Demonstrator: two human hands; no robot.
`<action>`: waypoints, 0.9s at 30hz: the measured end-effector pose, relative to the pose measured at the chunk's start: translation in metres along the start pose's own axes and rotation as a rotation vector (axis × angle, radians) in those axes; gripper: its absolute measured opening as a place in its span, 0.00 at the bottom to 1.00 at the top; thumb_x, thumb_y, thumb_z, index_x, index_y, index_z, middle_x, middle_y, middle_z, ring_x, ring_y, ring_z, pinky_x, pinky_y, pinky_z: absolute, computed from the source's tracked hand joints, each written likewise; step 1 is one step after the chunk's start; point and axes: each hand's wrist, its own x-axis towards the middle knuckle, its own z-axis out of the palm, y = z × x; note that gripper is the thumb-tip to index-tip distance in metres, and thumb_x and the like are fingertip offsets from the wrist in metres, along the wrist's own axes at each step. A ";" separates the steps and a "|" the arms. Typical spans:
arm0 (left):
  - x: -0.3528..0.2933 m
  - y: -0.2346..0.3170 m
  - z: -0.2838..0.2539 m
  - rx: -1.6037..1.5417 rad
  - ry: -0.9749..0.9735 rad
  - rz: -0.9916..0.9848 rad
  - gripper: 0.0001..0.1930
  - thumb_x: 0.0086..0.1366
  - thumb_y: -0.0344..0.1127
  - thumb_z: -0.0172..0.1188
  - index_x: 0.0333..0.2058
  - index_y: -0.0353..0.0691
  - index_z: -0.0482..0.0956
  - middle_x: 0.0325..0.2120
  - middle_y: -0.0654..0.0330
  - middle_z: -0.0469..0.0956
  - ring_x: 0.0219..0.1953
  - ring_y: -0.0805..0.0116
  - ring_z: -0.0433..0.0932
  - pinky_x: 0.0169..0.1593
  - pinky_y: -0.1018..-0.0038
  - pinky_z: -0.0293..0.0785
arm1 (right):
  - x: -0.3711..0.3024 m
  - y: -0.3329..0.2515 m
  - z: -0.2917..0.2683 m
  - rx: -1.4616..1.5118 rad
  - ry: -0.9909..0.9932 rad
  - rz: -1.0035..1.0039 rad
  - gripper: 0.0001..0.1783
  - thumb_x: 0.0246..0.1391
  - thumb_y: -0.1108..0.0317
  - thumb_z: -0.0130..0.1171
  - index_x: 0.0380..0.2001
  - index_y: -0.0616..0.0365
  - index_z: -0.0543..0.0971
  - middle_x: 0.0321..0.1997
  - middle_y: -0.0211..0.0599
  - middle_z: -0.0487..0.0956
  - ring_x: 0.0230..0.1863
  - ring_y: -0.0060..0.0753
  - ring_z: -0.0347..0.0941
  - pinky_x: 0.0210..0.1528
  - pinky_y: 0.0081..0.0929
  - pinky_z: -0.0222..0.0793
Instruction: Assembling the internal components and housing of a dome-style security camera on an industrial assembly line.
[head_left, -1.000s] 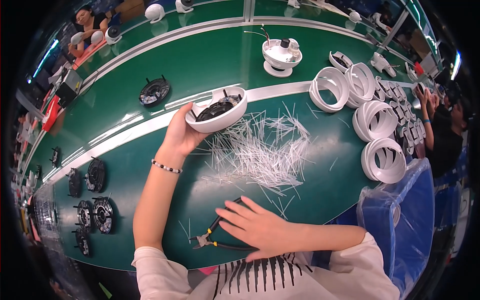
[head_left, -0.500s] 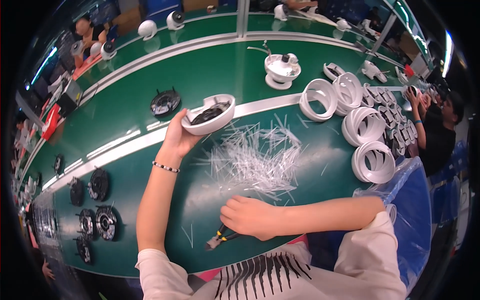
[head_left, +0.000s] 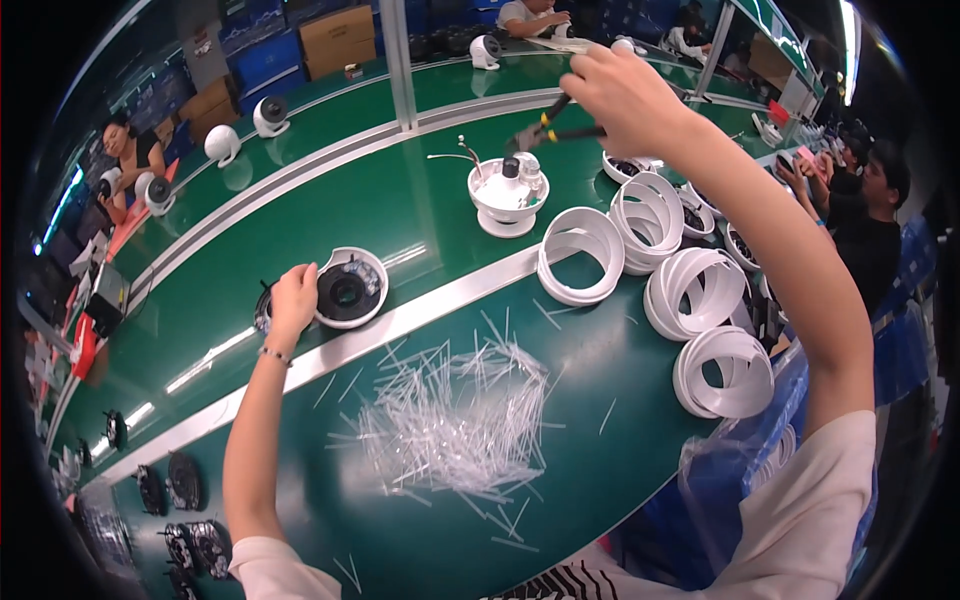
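- Left fingers are touching shell; grip unclear.
- Shell is facing up just right of them.
- Right fingers are gripping cutters.
- Strips are lying right of left fingers.

No lettering, number or sign can be read anywhere in view. At half past twelve, the pliers are too small to tell whether they carry a mark — so is the white shell toward nine o'clock. The cardboard box at eleven o'clock is too far off for any print to be made out, as are the blue crates beside it. The red item near nine o'clock sits in blur. Toward half past five, the shirt shows dark stripes — a pattern, not readable text.
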 end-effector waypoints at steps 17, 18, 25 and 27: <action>0.070 0.233 0.142 0.035 0.020 0.804 0.07 0.44 0.30 0.59 0.26 0.42 0.79 0.25 0.60 0.71 0.30 0.61 0.72 0.32 0.70 0.69 | 0.062 -0.011 0.140 -0.058 -0.116 -0.273 0.14 0.23 0.67 0.63 0.23 0.48 0.77 0.30 0.25 0.71 0.40 0.26 0.64 0.44 0.25 0.54; 0.074 0.235 0.144 0.037 -0.001 0.801 0.06 0.44 0.30 0.59 0.25 0.42 0.79 0.24 0.60 0.71 0.29 0.61 0.73 0.31 0.70 0.69 | 0.062 -0.010 0.139 -0.073 -0.119 -0.277 0.14 0.23 0.67 0.63 0.24 0.47 0.77 0.30 0.25 0.71 0.41 0.26 0.64 0.45 0.25 0.54; 0.096 0.239 0.152 -0.110 0.062 0.842 0.04 0.43 0.28 0.59 0.22 0.39 0.79 0.20 0.55 0.75 0.23 0.58 0.74 0.29 0.70 0.71 | 0.067 0.001 0.146 -0.118 -0.172 -0.293 0.17 0.21 0.68 0.64 0.25 0.45 0.77 0.31 0.25 0.71 0.41 0.25 0.64 0.45 0.24 0.54; 0.102 0.244 0.152 -0.191 0.096 0.868 0.05 0.44 0.27 0.59 0.23 0.36 0.79 0.21 0.51 0.76 0.21 0.58 0.75 0.28 0.73 0.71 | 0.060 0.008 0.147 -0.111 -0.226 -0.278 0.18 0.20 0.69 0.64 0.25 0.46 0.77 0.31 0.25 0.71 0.41 0.26 0.64 0.45 0.23 0.54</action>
